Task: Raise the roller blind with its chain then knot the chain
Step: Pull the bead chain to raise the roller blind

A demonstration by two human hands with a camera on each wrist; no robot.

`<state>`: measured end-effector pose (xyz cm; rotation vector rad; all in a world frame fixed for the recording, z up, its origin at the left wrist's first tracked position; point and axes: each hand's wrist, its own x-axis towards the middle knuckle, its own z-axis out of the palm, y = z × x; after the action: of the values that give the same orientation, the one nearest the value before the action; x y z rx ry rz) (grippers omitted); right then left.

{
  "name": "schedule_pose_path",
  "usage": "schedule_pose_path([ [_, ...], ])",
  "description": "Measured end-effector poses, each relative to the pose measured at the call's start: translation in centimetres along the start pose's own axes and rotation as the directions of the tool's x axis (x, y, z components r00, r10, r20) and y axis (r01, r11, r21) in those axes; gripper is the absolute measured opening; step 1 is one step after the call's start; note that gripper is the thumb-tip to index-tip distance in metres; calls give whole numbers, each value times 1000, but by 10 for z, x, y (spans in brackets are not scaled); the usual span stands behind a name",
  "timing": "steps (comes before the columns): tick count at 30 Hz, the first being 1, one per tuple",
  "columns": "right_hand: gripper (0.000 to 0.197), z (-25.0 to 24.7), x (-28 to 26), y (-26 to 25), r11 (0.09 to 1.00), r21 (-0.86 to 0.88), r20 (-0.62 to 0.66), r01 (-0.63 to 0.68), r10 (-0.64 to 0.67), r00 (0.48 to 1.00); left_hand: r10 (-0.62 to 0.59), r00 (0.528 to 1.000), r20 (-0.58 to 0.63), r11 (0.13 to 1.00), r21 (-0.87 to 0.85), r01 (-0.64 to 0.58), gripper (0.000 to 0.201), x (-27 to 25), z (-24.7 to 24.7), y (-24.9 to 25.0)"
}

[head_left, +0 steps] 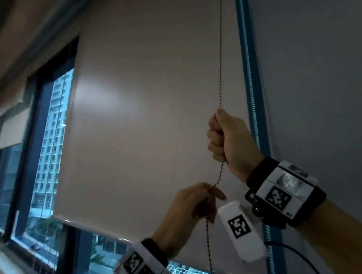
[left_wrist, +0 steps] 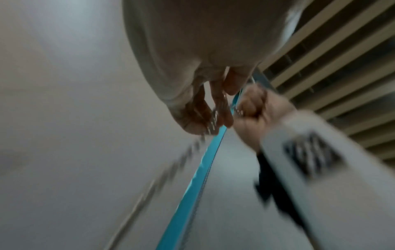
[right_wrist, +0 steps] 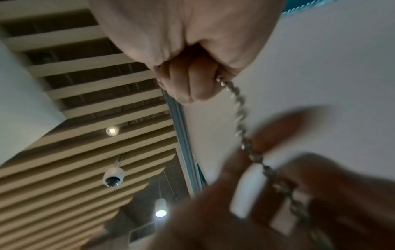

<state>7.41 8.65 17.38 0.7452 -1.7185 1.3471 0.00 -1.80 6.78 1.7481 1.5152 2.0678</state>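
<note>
From the head view, your right hand (head_left: 227, 143) is fisted around the bead chain (head_left: 220, 74), which runs taut upward from your grip, probably so you can haul downward without the beads slipping. Your left hand (head_left: 190, 208) sits just below, fingers (head_left: 218, 194) pinching the same chain where it leaves the fist, likely to take the next pull. The roller blind (head_left: 144, 117) covers most of the window (head_left: 51, 141); its bottom bar hangs low, so raising has far to go and no knot is started. There is no work surface in sight, only a pale wall (head_left: 318, 91) at the right.

The left wrist view is blurred: your curled fingers (left_wrist: 213, 108) hold beads, with the right fist beside them.

From the right wrist view, your clenched fingers (right_wrist: 192, 84) trap the chain. Overhead are a slatted ceiling (right_wrist: 74, 93) and a dome camera (right_wrist: 112, 176).
</note>
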Motion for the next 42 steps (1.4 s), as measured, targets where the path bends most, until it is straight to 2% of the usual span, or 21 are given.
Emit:
schedule_pose_path([
  [4,44,-9,-20,9,990,-139,57,-3,11,998,99,993,-66,995,-15,-101,41,38,-15,52],
  [7,42,-7,-47,23,972,-210,123,-103,131,984,70,998,-2,997,14,-70,39,69,-4,90],
  [9,40,-7,-63,32,956,-257,166,-140,186,968,50,997,65,999,-16,-49,38,76,7,96],
  [11,39,-8,-77,38,936,-330,209,-119,196,958,55,998,38,997,-53,-53,35,79,18,92],
  [13,41,-14,-86,46,943,-306,286,-130,222,932,74,997,-29,997,-32,-75,34,79,26,80],
  [14,42,-20,-88,48,945,-276,345,-175,267,900,85,996,-39,996,-32,-86,34,76,29,75],
  [17,36,-36,-59,56,900,-195,397,-390,436,808,98,995,-16,990,-102,-99,34,64,27,63],
  [19,36,-44,-28,46,886,-20,323,-463,444,836,104,994,-18,982,-155,-105,34,61,21,62],
  [21,36,-45,5,13,922,75,222,-380,356,908,119,992,-32,978,-170,-122,35,60,16,61],
  [23,38,-43,37,-28,947,162,153,-279,255,955,116,993,-26,983,-136,-119,33,59,15,61],
  [26,29,-27,87,-72,937,274,73,-219,207,976,100,995,-9,994,-40,-100,32,58,13,63],
  [29,26,-11,122,-83,953,241,-26,-181,193,981,77,997,2,997,30,-77,32,64,2,64],
  [31,36,-7,138,-78,993,59,-127,-102,109,986,32,999,5,999,17,-32,34,70,-9,67],
  [32,40,-6,144,-71,992,-119,-168,-37,17,986,11,1000,1,1000,-5,-11,37,73,-13,70],
  [34,45,-10,155,-59,899,-430,-160,84,-168,973,-30,999,-20,998,-52,29,40,80,-19,82],
  [35,45,-15,157,-56,855,-503,-144,124,-225,964,-52,998,-30,997,-50,51,41,86,-20,88],
  [38,46,-26,149,-55,791,-581,-85,191,-292,953,-81,995,-54,992,91,86,50,111,-19,112],
  [40,45,-26,129,-55,743,-620,20,253,-307,951,-33,997,-67,989,140,42,52,131,-15,133],
  [42,43,-24,102,-50,696,-652,139,299,-278,950,31,997,-66,994,105,-24,53,152,-8,159],
])
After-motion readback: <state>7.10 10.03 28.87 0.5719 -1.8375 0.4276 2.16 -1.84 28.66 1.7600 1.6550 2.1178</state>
